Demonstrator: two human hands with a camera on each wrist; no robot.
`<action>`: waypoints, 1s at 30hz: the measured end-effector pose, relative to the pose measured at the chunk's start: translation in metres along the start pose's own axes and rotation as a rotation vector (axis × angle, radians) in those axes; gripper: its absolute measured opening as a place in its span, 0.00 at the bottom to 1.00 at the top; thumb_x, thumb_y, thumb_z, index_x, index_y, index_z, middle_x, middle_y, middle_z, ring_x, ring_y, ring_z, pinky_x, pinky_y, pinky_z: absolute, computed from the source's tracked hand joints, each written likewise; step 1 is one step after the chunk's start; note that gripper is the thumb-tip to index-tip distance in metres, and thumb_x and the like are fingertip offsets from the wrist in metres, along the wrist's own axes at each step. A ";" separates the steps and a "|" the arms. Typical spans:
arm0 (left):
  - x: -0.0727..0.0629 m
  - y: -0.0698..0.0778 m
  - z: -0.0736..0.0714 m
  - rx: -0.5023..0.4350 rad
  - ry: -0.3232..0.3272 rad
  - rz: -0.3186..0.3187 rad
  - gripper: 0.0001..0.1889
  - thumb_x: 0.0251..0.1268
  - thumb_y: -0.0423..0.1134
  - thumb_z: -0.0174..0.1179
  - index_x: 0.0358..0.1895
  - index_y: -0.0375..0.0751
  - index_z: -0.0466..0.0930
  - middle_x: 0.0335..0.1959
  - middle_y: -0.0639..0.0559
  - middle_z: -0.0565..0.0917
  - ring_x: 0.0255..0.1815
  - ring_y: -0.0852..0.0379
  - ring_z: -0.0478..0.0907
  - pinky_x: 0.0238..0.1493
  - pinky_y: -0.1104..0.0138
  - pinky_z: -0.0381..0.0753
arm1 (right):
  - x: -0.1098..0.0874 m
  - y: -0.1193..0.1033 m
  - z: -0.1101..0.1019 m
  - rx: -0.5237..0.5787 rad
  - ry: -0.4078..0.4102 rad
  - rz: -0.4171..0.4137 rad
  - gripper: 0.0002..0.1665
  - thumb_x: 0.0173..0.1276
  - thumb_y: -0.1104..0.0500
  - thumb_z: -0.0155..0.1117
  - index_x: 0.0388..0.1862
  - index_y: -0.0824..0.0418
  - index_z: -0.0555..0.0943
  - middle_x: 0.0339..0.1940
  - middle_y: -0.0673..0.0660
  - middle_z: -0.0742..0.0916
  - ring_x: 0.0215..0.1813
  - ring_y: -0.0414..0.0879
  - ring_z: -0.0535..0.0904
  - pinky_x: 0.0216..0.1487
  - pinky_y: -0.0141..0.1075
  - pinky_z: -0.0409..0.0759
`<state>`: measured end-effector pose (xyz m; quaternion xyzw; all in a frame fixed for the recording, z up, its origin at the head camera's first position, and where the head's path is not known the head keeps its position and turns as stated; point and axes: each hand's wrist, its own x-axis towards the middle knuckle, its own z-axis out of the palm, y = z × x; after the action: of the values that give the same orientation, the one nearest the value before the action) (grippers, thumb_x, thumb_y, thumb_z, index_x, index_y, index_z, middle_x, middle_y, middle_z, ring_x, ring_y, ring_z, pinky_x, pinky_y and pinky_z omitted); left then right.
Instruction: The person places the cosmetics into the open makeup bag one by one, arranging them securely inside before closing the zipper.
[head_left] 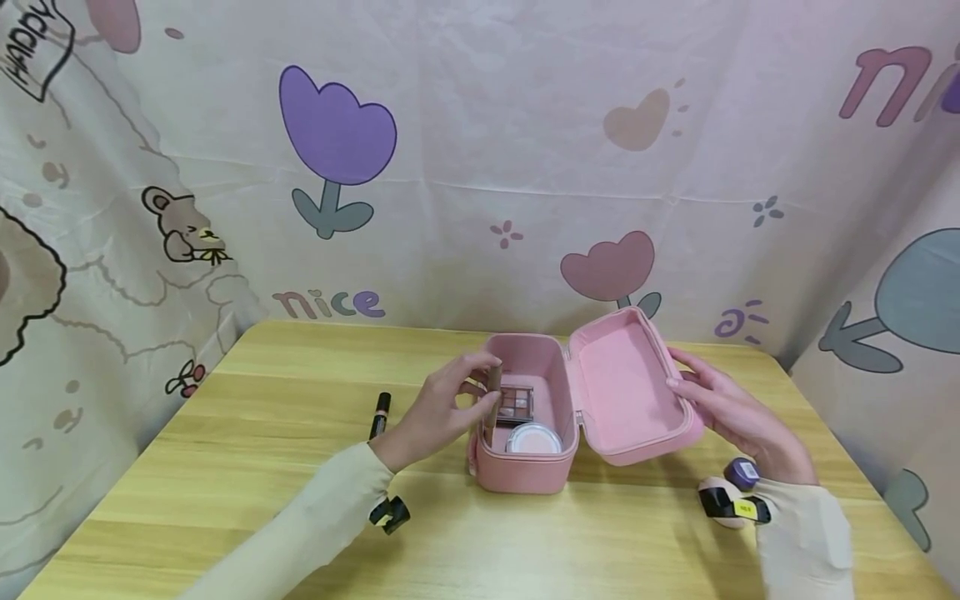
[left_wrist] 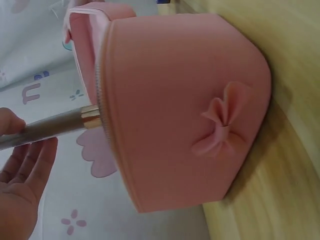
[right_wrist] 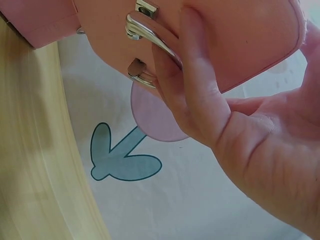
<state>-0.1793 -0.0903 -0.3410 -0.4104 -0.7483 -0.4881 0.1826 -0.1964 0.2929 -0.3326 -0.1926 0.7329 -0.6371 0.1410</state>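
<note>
A pink cosmetic case (head_left: 525,475) stands on the table with its lid (head_left: 622,383) swung out to the right. Between thumb and fingers, my left hand (head_left: 442,408) pinches a brown cylinder with a gold band (left_wrist: 55,127). Its lower end is hidden inside the case's left side. An eyeshadow palette (head_left: 517,403) and a round, pale compact (head_left: 534,438) lie inside. My right hand (head_left: 738,412) grips the lid's outer edge, thumb on the rim. In the right wrist view, its fingers lie on the lid's outer face by a metal-fitted handle (right_wrist: 152,37).
Left of the case, a black tube (head_left: 381,412) lies partly behind the left wrist. A purple-capped jar (head_left: 742,472) and a pale pink rounded item (head_left: 723,493) sit beside the right wrist. A printed curtain (head_left: 465,167) hangs behind the wooden table (head_left: 247,467).
</note>
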 end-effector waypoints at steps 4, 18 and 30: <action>-0.003 -0.003 0.002 0.012 0.012 -0.015 0.21 0.57 0.18 0.61 0.55 0.30 0.70 0.44 0.40 0.77 0.42 0.47 0.79 0.41 0.68 0.83 | 0.000 -0.001 0.001 -0.002 0.002 -0.001 0.40 0.77 0.63 0.46 0.74 0.76 0.36 0.52 0.56 0.75 0.47 0.44 0.81 0.46 0.36 0.83; -0.019 -0.016 0.020 0.320 0.000 -0.123 0.19 0.56 0.29 0.68 0.52 0.36 0.79 0.40 0.49 0.80 0.43 0.51 0.71 0.38 0.62 0.79 | -0.001 -0.002 0.003 -0.055 0.017 0.014 0.39 0.77 0.63 0.45 0.74 0.76 0.38 0.54 0.60 0.74 0.48 0.43 0.80 0.47 0.35 0.82; -0.021 -0.018 0.020 0.385 0.019 -0.206 0.18 0.58 0.31 0.67 0.53 0.36 0.80 0.46 0.46 0.80 0.49 0.49 0.72 0.48 0.58 0.79 | -0.001 -0.001 0.003 -0.039 0.009 -0.004 0.39 0.77 0.63 0.45 0.74 0.77 0.37 0.52 0.56 0.75 0.47 0.43 0.80 0.46 0.35 0.82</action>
<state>-0.1783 -0.0850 -0.3752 -0.2848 -0.8640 -0.3562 0.2135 -0.1944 0.2909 -0.3324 -0.1939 0.7456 -0.6237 0.1324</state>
